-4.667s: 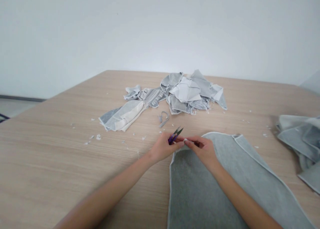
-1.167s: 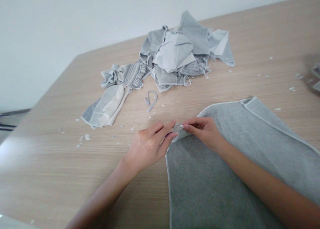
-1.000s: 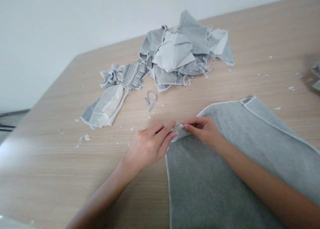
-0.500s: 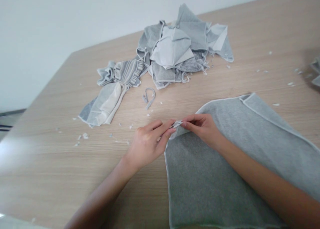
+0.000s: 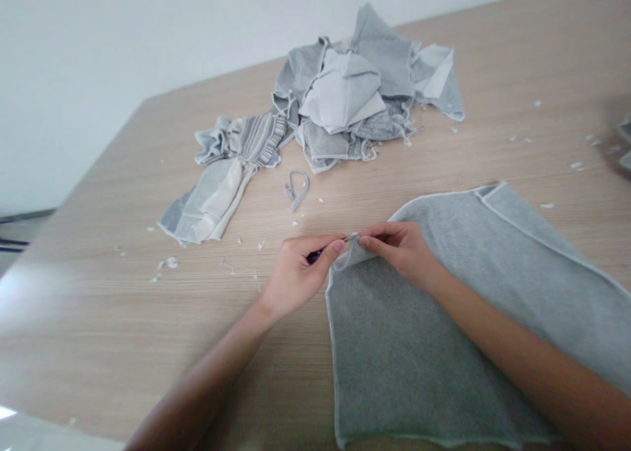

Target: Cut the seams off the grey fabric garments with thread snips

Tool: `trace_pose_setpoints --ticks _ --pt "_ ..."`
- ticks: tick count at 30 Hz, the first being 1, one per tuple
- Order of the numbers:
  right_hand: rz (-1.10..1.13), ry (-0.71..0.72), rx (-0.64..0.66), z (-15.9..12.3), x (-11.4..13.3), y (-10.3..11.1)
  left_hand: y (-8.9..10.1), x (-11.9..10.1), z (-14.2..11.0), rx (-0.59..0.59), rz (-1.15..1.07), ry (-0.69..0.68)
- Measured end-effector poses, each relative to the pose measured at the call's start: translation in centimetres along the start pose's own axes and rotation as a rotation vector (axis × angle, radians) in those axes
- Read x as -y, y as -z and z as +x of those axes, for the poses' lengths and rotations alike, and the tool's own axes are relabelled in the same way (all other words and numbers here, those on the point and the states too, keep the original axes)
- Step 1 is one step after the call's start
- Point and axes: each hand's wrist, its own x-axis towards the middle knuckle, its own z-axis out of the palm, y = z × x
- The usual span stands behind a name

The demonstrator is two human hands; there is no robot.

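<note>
A grey fabric panel point(image 5: 409, 352) with a white overlocked edge lies before me, its upper left corner lifted and folded over. My left hand point(image 5: 298, 270) is closed round purple-handled thread snips point(image 5: 314, 257), mostly hidden in the palm, with the blades pointing at the lifted edge. Its thumb and forefinger come right up to the fabric. From the other side, my right hand point(image 5: 404, 250) pinches the same edge between thumb and fingers. The two sets of fingertips are almost touching, and the exact spot at the blade tips is too small to make out.
At the back of the wooden table point(image 5: 148, 346) is a heap of grey and white fabric pieces point(image 5: 340, 96). A striped garment point(image 5: 254, 139) lies left of it. A grey fabric strip point(image 5: 298, 191) and scattered thread scraps point(image 5: 171, 261) lie nearer. More cloth point(image 5: 626, 139) shows at the right edge.
Since the earliest frame, the view has tipped down and the snips have turned from pointing up to lying along the fabric edge. In the last half second my left hand rolled, its thumb now uppermost.
</note>
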Motion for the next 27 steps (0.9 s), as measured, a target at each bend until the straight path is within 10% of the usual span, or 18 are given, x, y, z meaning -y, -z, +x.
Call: trace_pose_setpoints --ticks 27 --pt "-0.009 -0.022 0.025 0.0 0.0 0.0 -1.4 -0.4 -0.7 -0.065 -0.016 -0.013"
